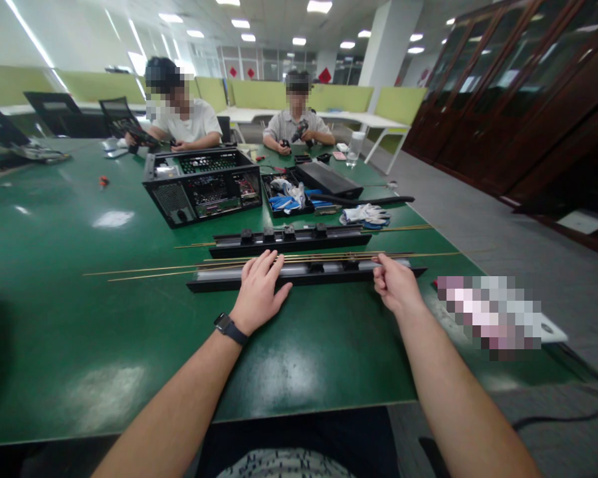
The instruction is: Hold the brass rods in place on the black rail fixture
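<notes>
A long black channel (303, 284) lies across the green table in front of me, with a pale strip and small black blocks inside it. Several thin brass rods (144, 270) run lengthwise along it and stick out past both ends. My left hand (262, 285), with a dark watch on the wrist, rests over the channel and rods, palm down and fingers stretched out. Near the channel's right end, my right hand (397, 282) is closed in a pinch at the rods; its fingertips partly hide what they grip. Behind lies a second black channel (289, 244) with small black blocks on top.
An open black computer case (204, 186) stands at back left. Beside it are a black tray (284, 207) with blue-and-white gloves, another glove pile (366, 214) and a glass (355, 149). A blurred-out phone-like object (555, 328) lies at right. Two people sit across the table.
</notes>
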Action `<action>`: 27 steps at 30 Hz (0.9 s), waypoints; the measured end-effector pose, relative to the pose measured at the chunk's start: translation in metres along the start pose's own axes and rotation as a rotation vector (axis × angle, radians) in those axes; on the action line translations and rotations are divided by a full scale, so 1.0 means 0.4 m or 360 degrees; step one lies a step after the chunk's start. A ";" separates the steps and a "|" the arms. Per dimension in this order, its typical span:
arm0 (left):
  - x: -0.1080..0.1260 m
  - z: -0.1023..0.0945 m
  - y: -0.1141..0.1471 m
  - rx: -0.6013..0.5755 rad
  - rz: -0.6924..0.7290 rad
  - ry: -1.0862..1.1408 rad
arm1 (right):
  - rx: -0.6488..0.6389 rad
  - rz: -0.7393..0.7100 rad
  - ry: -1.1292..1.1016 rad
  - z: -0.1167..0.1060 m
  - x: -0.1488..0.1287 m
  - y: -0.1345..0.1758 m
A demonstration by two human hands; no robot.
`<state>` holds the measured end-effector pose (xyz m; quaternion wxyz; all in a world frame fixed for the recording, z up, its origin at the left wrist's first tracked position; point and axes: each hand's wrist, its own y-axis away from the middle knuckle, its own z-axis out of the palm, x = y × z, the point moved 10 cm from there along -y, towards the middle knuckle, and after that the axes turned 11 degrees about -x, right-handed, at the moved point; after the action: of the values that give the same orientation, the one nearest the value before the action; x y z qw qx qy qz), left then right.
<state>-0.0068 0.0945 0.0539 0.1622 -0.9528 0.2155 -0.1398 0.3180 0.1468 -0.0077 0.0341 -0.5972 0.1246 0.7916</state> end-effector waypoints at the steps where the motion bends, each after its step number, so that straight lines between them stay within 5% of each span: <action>1: 0.000 0.000 0.000 0.0000 0.0001 0.0000 | 0.0001 -0.0006 0.0001 -0.001 0.000 0.000; 8: 0.000 0.003 -0.001 0.0006 0.0004 -0.0015 | -0.0215 0.0038 0.0067 0.040 0.013 0.000; 14: -0.003 0.003 0.001 0.0025 0.0014 -0.0003 | 0.0012 -0.0011 0.0010 -0.003 0.000 0.000; 21: 0.000 0.001 0.000 0.0025 0.0017 0.0010 | -0.0239 0.0037 0.0081 0.046 0.015 0.002; 27: -0.002 0.001 0.001 0.0027 0.0014 0.0011 | -0.0052 -0.0009 0.0017 0.009 0.006 -0.005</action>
<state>-0.0073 0.0946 0.0533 0.1699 -0.9499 0.2189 -0.1443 0.3144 0.1493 -0.0095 0.0261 -0.6022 0.1101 0.7903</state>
